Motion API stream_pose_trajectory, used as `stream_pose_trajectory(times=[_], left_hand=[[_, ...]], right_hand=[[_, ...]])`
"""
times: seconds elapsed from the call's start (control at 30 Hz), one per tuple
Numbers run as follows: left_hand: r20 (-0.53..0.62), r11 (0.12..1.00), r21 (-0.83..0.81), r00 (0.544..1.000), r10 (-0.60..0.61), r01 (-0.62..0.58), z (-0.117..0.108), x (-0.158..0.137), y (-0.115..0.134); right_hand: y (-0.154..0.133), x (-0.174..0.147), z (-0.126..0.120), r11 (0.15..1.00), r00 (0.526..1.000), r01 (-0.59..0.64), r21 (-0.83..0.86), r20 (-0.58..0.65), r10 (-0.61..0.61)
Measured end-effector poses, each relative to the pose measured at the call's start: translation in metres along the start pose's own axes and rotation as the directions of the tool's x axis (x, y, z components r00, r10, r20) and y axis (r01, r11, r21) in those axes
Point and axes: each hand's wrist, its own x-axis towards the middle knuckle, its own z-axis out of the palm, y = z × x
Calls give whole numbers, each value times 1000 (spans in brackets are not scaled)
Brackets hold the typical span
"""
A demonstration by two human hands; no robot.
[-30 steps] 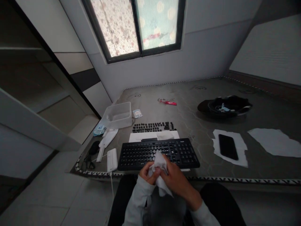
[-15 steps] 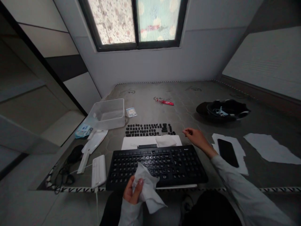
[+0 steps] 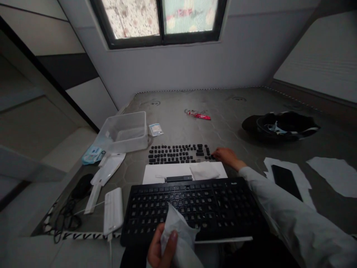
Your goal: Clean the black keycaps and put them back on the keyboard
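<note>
The right hand (image 3: pixel 225 155) has left the white wipe (image 3: pixel 178 238) and gone out across the black keyboard (image 3: pixel 192 206). A second ago both hands were bunched together on the wipe just in front of the keyboard; half a second ago the right hand was hovering in the air to the right of the loose keycaps (image 3: pixel 178 153). Now it is down at the right end of those keycap rows, fingertips curled onto the caps at the far right corner. Whether it already pinches one cap cannot be told, as the fingers hide what is under them.

The left hand (image 3: pixel 161 249) has stayed near, at the bottom edge of the view, and keeps the crumpled wipe gripped between thumb and fingers, over the near edge of the keyboard.

So the wiping has paused and the work appears to have shifted to the removed caps: one hand holds the wipe ready while the other goes for a cap.

The keycaps lie in rows on the grey surface just beyond a white sheet (image 3: pixel 167 172), on which a folded tissue (image 3: pixel 204 170) rests. To the far left stands a clear plastic box (image 3: pixel 125 130); a white power bank (image 3: pixel 113 210) lies just left of the keyboard, and a dark phone (image 3: pixel 286 180) lies on paper to the right.
</note>
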Motion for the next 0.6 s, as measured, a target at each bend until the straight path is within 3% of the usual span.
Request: stream_pose_trajectory(times=[0.23,0.37,0.6], left_hand=[[30,995,89,999,44,-46,-7,4,0],[-29,995,84,998,54,-52,-8,6,-2],[-24,997,24,997,74,-74,-13,10,-9]], right_hand=[[-1,-2,1,999,999,-31,44,-32,33],[0,-8,-1,991,995,-84,103,-54,90],[2,-39,-34,967,985,-103,234,-108,131]])
